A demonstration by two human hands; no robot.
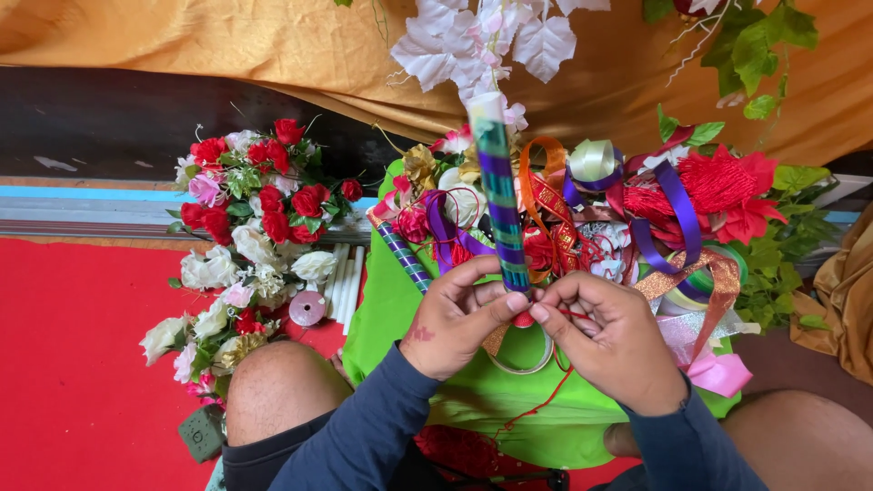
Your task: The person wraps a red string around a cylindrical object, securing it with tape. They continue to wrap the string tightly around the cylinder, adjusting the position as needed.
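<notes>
I see both hands meeting at the centre of the frame, just below the middle. My left hand (455,318) pinches the bottom end of the stick (499,195) between thumb and fingers, closed on it; the stick is wrapped in green and purple bands and rises from the grip toward the top centre, tilted slightly left, its pale tip against the white petals (482,36). My right hand (611,341) sits just beside it on the right, fingertips touching the stick's base, fingers narrowed around a thin red thread (546,400) that trails down toward the lower centre. So the stick lies above and between both hands, its lower end inside the left grip. Under the hands lies a green cloth (391,300) with a heap of ribbons (673,209) right of centre. A second wrapped stick (405,259) lies left of the hands. At centre left sits a bunch of red and white flowers (255,218) on the red floor (82,364), with a small pink spool (307,308) beside it.
</notes>
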